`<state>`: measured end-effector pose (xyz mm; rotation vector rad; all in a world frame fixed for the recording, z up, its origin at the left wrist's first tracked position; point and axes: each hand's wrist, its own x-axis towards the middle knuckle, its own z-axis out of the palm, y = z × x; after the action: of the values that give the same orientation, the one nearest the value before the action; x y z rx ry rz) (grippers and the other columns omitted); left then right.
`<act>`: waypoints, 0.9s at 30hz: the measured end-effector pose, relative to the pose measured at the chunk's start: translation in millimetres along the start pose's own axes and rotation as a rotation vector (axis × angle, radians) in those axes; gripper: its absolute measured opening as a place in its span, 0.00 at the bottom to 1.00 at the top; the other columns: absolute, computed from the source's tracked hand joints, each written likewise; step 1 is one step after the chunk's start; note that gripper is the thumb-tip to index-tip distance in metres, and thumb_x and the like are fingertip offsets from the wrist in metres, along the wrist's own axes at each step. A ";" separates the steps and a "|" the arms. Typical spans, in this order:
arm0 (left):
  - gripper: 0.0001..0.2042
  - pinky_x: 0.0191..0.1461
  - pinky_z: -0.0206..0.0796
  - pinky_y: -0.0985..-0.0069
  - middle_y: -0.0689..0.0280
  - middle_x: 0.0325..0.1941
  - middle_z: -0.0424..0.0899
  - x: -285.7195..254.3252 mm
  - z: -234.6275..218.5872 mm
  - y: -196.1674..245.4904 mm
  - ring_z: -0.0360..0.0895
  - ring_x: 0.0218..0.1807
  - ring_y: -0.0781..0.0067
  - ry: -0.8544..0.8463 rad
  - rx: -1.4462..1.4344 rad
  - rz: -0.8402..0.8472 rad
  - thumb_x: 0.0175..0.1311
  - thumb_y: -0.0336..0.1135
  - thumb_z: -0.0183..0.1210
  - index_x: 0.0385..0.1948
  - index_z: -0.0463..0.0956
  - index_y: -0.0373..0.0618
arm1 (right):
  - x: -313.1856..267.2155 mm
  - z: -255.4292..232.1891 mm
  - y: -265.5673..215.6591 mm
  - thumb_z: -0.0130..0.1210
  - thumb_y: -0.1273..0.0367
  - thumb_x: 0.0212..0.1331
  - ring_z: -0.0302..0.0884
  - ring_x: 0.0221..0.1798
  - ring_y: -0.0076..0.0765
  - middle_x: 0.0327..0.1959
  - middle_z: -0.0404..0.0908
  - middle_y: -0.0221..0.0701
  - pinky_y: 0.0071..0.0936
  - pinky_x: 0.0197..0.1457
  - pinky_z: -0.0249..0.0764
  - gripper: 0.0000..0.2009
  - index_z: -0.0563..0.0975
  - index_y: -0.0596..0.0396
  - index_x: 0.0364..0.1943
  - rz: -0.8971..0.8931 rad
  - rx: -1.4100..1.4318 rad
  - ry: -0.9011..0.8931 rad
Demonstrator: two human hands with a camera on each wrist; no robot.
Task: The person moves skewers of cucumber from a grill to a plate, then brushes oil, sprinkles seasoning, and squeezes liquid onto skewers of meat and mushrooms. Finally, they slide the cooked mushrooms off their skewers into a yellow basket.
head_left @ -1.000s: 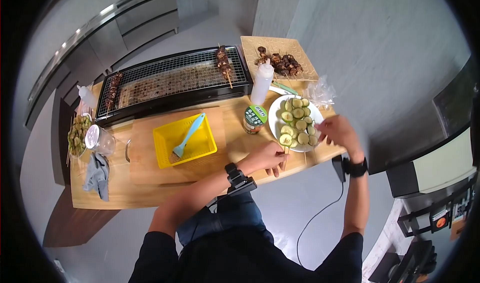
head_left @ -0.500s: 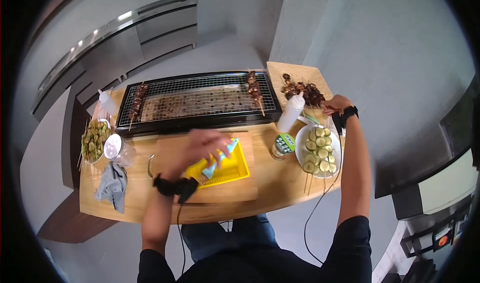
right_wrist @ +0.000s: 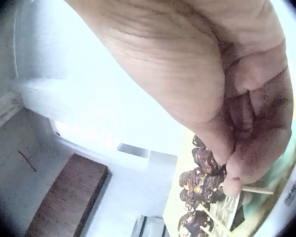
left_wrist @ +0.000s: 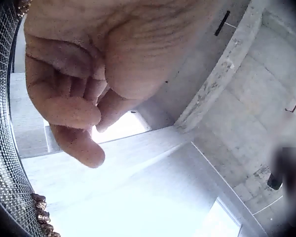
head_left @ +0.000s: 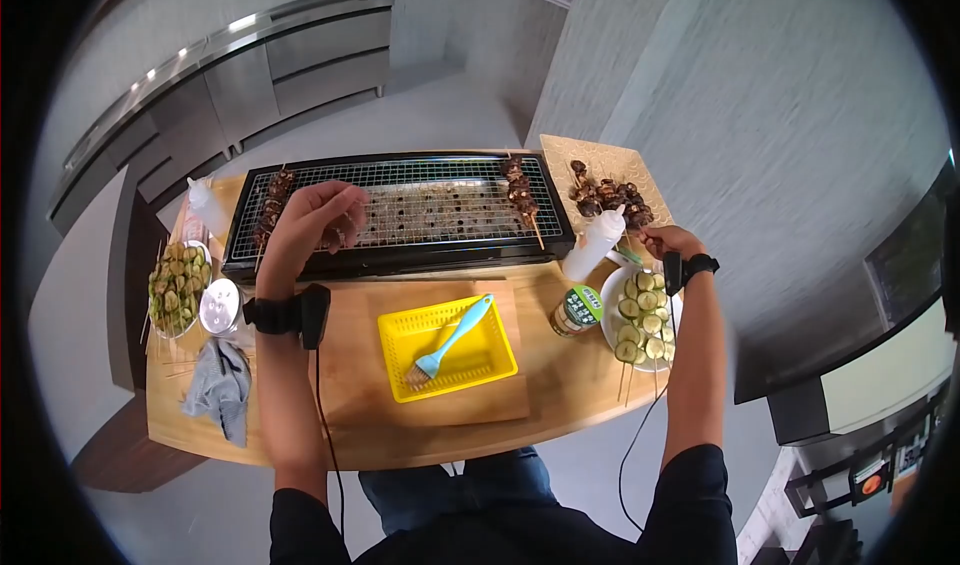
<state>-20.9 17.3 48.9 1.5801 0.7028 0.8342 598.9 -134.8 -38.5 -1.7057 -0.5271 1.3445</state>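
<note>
My left hand (head_left: 325, 215) hovers over the left half of the black grill (head_left: 430, 255), its fingers loosely curled with nothing between them. In the left wrist view the same hand (left_wrist: 69, 94) shows its bent fingers and bare palm. At the back right, my right hand (head_left: 672, 243) is at the near edge of a square gold tray (head_left: 625, 160) bearing several browned meat skewers (head_left: 610, 195). Its thumb and forefinger pinch the stick of a meat skewer (right_wrist: 202, 182), seen in the right wrist view. On the grill lie two meat skewers, one near each end.
Sliced cucumber skewers (head_left: 640, 310) lie on a white plate at the right, beside a green-lidded cup (head_left: 577, 311) and a squeeze bottle (head_left: 595, 245). A yellow basket (head_left: 400, 327) holds a blue brush (head_left: 455, 340). At left are a jar (head_left: 220, 307), a grey cloth (head_left: 217, 385) and more green skewers (head_left: 178, 285).
My left hand has left the cucumber plate, crossed the yellow basket and moved left over the grill. The right hand has gone from the cucumber plate to the meat skewers on the tray.
</note>
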 end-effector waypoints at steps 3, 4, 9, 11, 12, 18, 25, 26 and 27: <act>0.14 0.22 0.57 0.91 0.73 0.26 0.78 2.8 -7.5 -6.0 0.73 0.22 0.87 -0.047 -0.067 0.028 0.73 0.43 0.50 0.40 0.78 0.43 | -13.7 -0.5 -4.5 0.52 0.68 0.69 0.69 0.24 0.15 0.27 0.75 0.24 0.10 0.24 0.69 0.07 0.74 0.58 0.37 0.058 0.127 -0.036; 0.14 0.22 0.57 0.91 0.73 0.27 0.78 5.0 -11.2 -11.0 0.73 0.23 0.87 -0.044 -0.132 0.013 0.73 0.44 0.50 0.41 0.78 0.43 | -11.1 -7.0 -3.8 0.51 0.70 0.69 0.66 0.22 0.13 0.27 0.72 0.21 0.08 0.22 0.66 0.05 0.73 0.58 0.39 0.071 0.148 -0.071; 0.14 0.22 0.57 0.91 0.74 0.28 0.79 3.1 -22.3 -18.4 0.74 0.24 0.88 0.012 -0.197 -0.021 0.72 0.44 0.51 0.43 0.78 0.43 | -24.0 -8.8 -7.6 0.48 0.73 0.69 0.63 0.22 0.10 0.27 0.70 0.19 0.05 0.20 0.62 0.03 0.73 0.55 0.38 0.018 0.241 -0.026; 0.14 0.22 0.57 0.91 0.74 0.28 0.79 2.7 -22.5 -14.8 0.74 0.24 0.88 -0.010 -0.182 -0.014 0.72 0.44 0.52 0.42 0.78 0.43 | -34.4 -11.9 -11.7 0.48 0.73 0.69 0.63 0.22 0.10 0.27 0.70 0.20 0.05 0.20 0.62 0.03 0.73 0.56 0.39 -0.034 0.253 0.011; 0.14 0.22 0.57 0.91 0.74 0.28 0.79 5.1 -22.3 -14.6 0.74 0.24 0.88 -0.017 -0.187 -0.013 0.72 0.44 0.52 0.42 0.78 0.43 | -39.7 -13.4 -13.9 0.48 0.72 0.69 0.63 0.23 0.10 0.28 0.71 0.20 0.05 0.21 0.62 0.04 0.72 0.58 0.41 -0.056 0.236 0.021; 0.13 0.23 0.59 0.91 0.74 0.27 0.79 4.7 -2.9 -5.5 0.73 0.23 0.88 -0.023 -0.099 0.000 0.72 0.43 0.52 0.42 0.79 0.43 | -88.4 14.4 -44.0 0.49 0.69 0.70 0.63 0.25 0.11 0.29 0.71 0.20 0.06 0.22 0.62 0.08 0.73 0.61 0.44 -0.240 0.123 0.002; 0.15 0.24 0.64 0.87 0.67 0.29 0.82 6.5 16.4 -1.9 0.76 0.24 0.82 -0.077 0.093 0.028 0.70 0.42 0.53 0.42 0.79 0.39 | -110.6 108.3 -67.7 0.51 0.66 0.70 0.61 0.26 0.10 0.30 0.71 0.19 0.07 0.23 0.57 0.12 0.75 0.62 0.46 -0.455 0.166 -0.222; 0.15 0.24 0.65 0.86 0.66 0.29 0.82 5.8 17.9 -0.9 0.77 0.25 0.81 -0.079 0.118 0.034 0.69 0.42 0.53 0.42 0.79 0.38 | -110.0 126.9 -67.9 0.51 0.66 0.70 0.61 0.26 0.10 0.29 0.71 0.19 0.07 0.23 0.57 0.12 0.75 0.62 0.46 -0.512 0.180 -0.280; 0.15 0.24 0.65 0.86 0.66 0.29 0.82 5.9 18.6 -1.0 0.77 0.25 0.81 -0.070 0.119 0.034 0.69 0.42 0.53 0.42 0.79 0.38 | -108.7 146.7 -67.3 0.51 0.67 0.70 0.61 0.26 0.10 0.29 0.71 0.19 0.07 0.23 0.57 0.11 0.75 0.62 0.46 -0.566 0.194 -0.341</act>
<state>-2.2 11.9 47.1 1.7240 0.6876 0.7694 439.7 -128.0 73.2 -1.0582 -0.9571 1.2150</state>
